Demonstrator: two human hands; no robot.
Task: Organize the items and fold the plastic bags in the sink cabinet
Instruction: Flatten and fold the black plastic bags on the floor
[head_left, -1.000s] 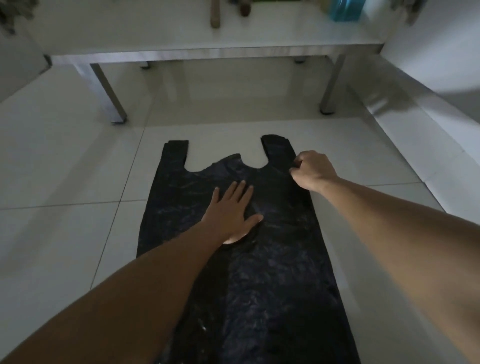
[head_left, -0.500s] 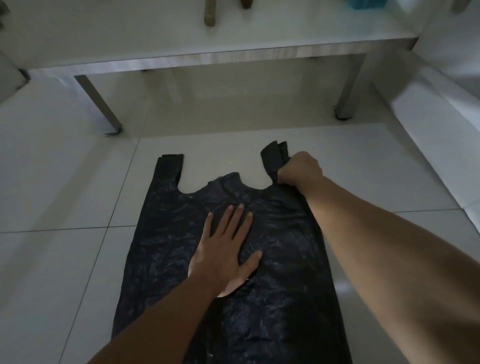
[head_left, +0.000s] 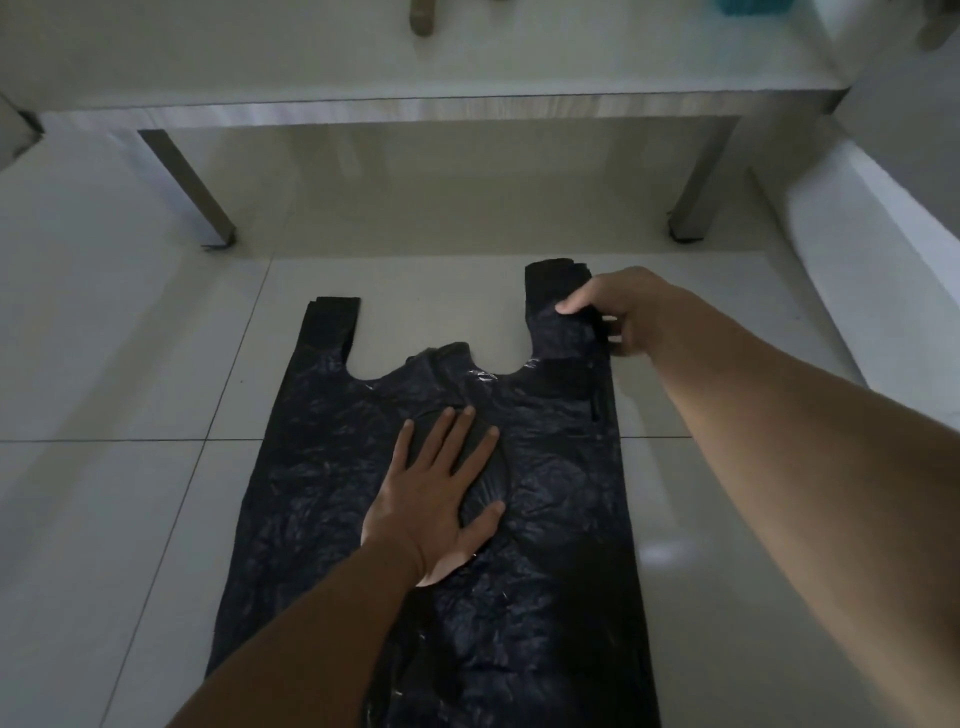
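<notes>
A crinkled black plastic carrier bag (head_left: 545, 519) with two loop handles lies spread flat on the pale glossy floor tiles (head_left: 130, 519) in front of me, its handles pointing away and its bottom end running out of view at the near edge.

My left hand (head_left: 436, 504) lies palm down on the middle of the bag, fingers straight and a little fanned, thumb out to the right — gripping nothing, just pressed flat on the plastic.

My right hand (head_left: 623, 312) is out at the far right corner, on the bag's right handle (head_left: 556, 296). The thumb sits on top of the strap and the fingers curl in at its outer edge, so it looks like a loose pinch of the handle's right side, though I cannot tell how much plastic is truly caught between them. That handle looks a bit rumpled under the hand. The left handle (head_left: 332, 322) lies flat and untouched, well apart from both hands.

Beyond the bag stands a low white table (head_left: 467, 111) on grey metal legs — the left leg (head_left: 192, 197) and right leg (head_left: 701, 187) both rest on the tiles past the handles. A white ledge (head_left: 857, 270) runs along the right.
</notes>
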